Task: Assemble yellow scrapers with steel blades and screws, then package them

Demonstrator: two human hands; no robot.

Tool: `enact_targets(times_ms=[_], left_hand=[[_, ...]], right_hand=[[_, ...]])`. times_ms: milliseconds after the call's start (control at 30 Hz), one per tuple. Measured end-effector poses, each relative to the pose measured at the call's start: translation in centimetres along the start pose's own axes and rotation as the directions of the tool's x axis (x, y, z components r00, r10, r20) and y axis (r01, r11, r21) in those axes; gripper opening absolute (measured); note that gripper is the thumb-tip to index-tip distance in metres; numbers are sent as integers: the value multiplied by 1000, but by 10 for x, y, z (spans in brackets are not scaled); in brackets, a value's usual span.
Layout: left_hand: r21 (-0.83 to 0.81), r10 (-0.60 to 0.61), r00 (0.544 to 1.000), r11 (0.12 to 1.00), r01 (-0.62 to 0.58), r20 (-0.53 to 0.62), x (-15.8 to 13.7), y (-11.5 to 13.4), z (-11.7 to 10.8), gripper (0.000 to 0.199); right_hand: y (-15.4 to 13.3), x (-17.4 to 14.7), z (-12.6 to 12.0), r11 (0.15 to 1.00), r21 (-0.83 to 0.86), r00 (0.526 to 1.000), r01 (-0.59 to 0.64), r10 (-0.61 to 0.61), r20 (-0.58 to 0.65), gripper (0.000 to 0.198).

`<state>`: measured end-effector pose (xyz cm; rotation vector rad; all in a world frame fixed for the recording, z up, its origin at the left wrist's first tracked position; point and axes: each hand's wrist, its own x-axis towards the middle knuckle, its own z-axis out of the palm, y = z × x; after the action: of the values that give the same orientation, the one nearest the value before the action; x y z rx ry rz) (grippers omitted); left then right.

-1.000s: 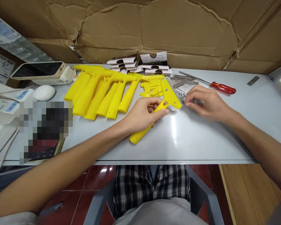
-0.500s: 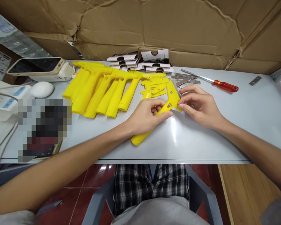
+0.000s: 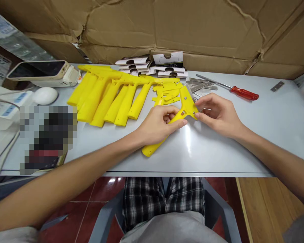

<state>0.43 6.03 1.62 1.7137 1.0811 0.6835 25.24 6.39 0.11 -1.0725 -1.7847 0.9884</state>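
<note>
My left hand [image 3: 160,123] is closed around the handle of a yellow scraper [image 3: 157,147], its thumb lying along the neck. The scraper's head points up and right, with a metal blade [image 3: 188,88] along its far edge. Two screws show in the head: an upper screw [image 3: 185,98] and a lower screw [image 3: 194,113]. My right hand [image 3: 219,114] grips the head's right corner, thumb tip beside the lower screw and index fingertip at the blade-side edge. Its other fingers are curled and partly hidden. Just behind the head lie small yellow plastic pieces [image 3: 171,96].
Several yellow scraper handles [image 3: 98,98] lie in a row at left. Folded cards [image 3: 168,60], loose metal blades [image 3: 200,85] and a red-handled screwdriver [image 3: 244,93] sit toward the back. A single blade [image 3: 277,86] lies far right. A phone [image 3: 38,70] rests at back left.
My right thumb and fingers have shifted slightly right on the scraper head, uncovering the lower screw. My left hand keeps its hold on the handle.
</note>
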Motion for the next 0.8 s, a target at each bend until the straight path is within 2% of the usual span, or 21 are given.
enact_targets(times_ms=[267,600,700,800], left_hand=[[21,10,1000,1000,-10,4,0,0,-1,30],[100,16,1000,995,-19,27,-1,2,-5,30],[167,-9,999,986,3,34,0,1,-14,37],[256,12,1000,967,-5,-29,-1,1,-22,62]], right_hand=[[-5,2,-1,967,179,980,-182,163,115,78],[-6,1,-1,963,197,978,-186,161,136,77],[-7,1,0,954,222,973,-199,166,159,77],[-8,2,0,946,232,968,-226,190,165,78]])
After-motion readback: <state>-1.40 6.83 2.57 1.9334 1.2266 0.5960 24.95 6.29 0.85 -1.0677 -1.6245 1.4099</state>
